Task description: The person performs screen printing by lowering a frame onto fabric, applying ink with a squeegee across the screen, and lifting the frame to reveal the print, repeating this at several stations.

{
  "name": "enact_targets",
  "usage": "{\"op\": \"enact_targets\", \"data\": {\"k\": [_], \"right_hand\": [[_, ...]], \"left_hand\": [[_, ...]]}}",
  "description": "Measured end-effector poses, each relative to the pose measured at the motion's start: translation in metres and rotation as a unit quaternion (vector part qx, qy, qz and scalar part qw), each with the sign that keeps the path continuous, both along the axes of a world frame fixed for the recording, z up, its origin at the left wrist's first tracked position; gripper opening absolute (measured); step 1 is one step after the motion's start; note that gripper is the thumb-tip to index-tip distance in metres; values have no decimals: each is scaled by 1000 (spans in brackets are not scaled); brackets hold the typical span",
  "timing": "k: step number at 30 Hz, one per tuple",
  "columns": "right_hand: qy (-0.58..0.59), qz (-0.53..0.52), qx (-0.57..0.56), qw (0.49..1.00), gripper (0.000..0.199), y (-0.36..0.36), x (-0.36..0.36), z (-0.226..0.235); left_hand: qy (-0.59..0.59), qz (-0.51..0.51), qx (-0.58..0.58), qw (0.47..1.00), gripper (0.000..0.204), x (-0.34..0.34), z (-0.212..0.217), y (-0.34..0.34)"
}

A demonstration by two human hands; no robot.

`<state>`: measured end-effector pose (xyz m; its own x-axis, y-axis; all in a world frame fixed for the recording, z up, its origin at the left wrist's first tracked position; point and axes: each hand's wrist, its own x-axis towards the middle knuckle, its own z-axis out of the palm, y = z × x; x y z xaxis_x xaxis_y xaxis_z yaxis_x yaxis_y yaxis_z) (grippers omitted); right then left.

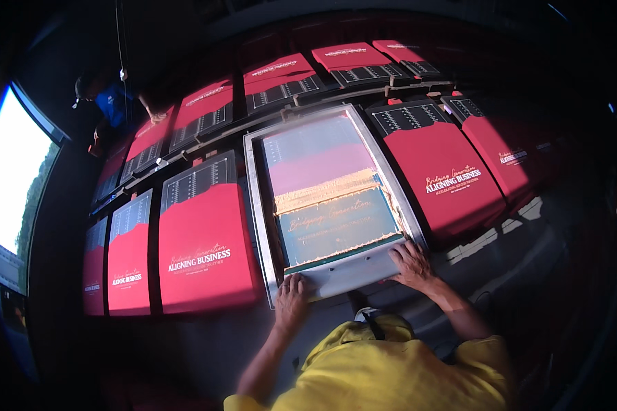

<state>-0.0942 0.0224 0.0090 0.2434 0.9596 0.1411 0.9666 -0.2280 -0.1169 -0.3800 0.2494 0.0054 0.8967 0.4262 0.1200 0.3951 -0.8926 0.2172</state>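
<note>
A screen-printing frame (350, 275) with pale metal rails lies tilted in front of me over the printing table. Its mesh has a dark teal stencil (336, 226) with lettering near my end, a smeared tan band (328, 192) across the middle, and a see-through far half with red and dark cloth showing beneath. My left hand (292, 299) is closed over the near left corner, fingertips on top. My right hand (413, 267) grips the near right corner, fingers curled over the rail. Whether the frame touches the cloth below cannot be made out.
Red-and-black shirt panels lie in rows; one printed panel (197, 240) is left of the frame, another (435, 171) right. A dark rail (219, 135) runs between rows. Another person in blue (113, 106) reaches over the far left panels. A bright opening (17, 171) is at left.
</note>
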Motion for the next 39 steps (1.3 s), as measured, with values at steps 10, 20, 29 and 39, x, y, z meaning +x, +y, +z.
{"op": "enact_targets", "data": {"k": [10,20,29,39], "right_hand": [[37,-5,90,995,66,1,-3,9],[211,-320,306,871,27,33,96,-115],[-62,-282,222,931,23,20,107,-133],[17,-353,132,926,23,30,101,-147]], "left_hand": [[-68,-49,-123,989,72,-12,22,3],[-83,239,-292,922,30,-26,-20,77],[-171,345,-465,797,32,-30,-31,105],[-249,212,-343,881,24,-54,-42,115]]}}
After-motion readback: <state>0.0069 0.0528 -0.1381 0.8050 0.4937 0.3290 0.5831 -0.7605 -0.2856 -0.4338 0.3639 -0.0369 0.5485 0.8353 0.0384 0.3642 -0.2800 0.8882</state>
